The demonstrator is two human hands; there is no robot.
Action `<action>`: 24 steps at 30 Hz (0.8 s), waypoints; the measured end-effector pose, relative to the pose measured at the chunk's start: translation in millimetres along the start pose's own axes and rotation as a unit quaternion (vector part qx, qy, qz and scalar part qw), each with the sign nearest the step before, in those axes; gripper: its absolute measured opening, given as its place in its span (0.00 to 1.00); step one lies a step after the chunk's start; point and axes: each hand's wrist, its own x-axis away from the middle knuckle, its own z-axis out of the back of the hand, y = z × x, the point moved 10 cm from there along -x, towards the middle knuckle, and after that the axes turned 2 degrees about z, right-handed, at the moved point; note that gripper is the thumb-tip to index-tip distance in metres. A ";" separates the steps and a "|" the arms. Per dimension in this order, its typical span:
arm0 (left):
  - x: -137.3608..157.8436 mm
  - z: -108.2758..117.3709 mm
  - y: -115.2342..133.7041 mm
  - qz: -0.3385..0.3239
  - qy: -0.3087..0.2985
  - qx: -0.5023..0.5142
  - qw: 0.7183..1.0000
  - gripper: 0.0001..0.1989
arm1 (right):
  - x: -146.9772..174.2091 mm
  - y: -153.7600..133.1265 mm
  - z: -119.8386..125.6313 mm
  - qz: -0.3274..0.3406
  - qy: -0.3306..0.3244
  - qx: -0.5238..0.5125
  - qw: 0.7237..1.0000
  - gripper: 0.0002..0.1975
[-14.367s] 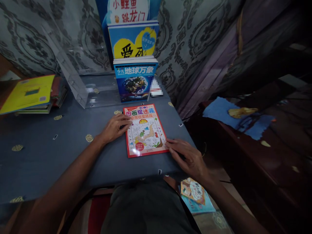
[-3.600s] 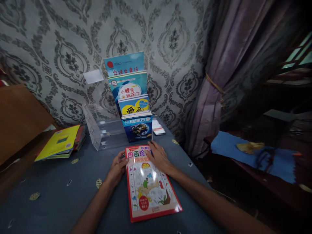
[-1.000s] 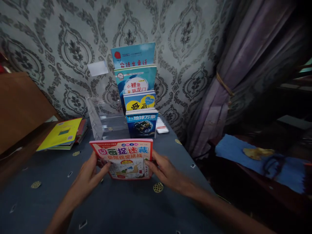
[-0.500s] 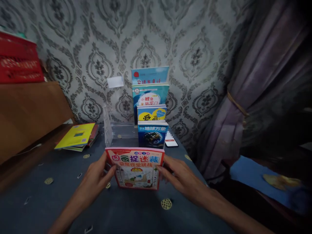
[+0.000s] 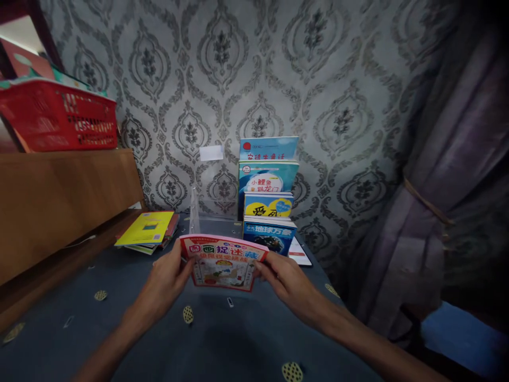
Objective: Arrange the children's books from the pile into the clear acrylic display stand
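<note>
Between my two hands a red-bordered picture book [image 5: 223, 270] is held upright, its cover facing me. My left hand [image 5: 169, 273] grips its left edge, thumb in front. My right hand [image 5: 284, 276] pinches the right edge near the upper corner. Just behind it stands a clear stepped book rack [image 5: 194, 209], partly hidden by the book. In the rack's right half several books rise in tiers: a dark blue globe-cover book [image 5: 270, 236] lowest, a yellow-and-blue book [image 5: 268, 206] above, then a teal book [image 5: 268, 175] and a light blue book [image 5: 269, 148] at the back.
A yellow book [image 5: 147, 228] tops a small pile on the left of the dark patterned tablecloth [image 5: 222, 339]. Beyond it, a red basket [image 5: 67, 116] sits on a wooden cabinet [image 5: 71, 196]. A phone [image 5: 299, 253] lies right of the rack, near a tied curtain [image 5: 421, 212].
My view has turned left and up, showing more of the basket. Both hands still hold the picture book, which now tilts and overlaps the rack's lower front more.
</note>
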 end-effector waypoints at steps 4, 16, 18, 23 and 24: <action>-4.6 7.9 -0.7 -0.010 0.006 -0.056 0.998 0.10 | -10.2 -6.5 -1.1 0.012 -0.004 0.010 1.000 0.12; -37.8 63.4 43.8 -0.151 0.115 -0.055 0.980 0.13 | -63.9 -50.8 39.6 0.126 0.047 0.090 0.987 0.14; -46.3 75.6 56.1 -0.187 0.144 -0.057 0.970 0.12 | -76.9 -59.9 49.5 0.175 0.065 0.110 0.976 0.17; -73.1 101.5 82.2 -0.274 0.202 -0.065 0.938 0.15 | -117.7 -73.3 73.6 0.254 0.091 0.158 0.950 0.19; -80.7 104.4 85.0 -0.281 0.206 -0.068 0.935 0.14 | -127.3 -74.3 78.1 0.256 0.090 0.167 0.948 0.18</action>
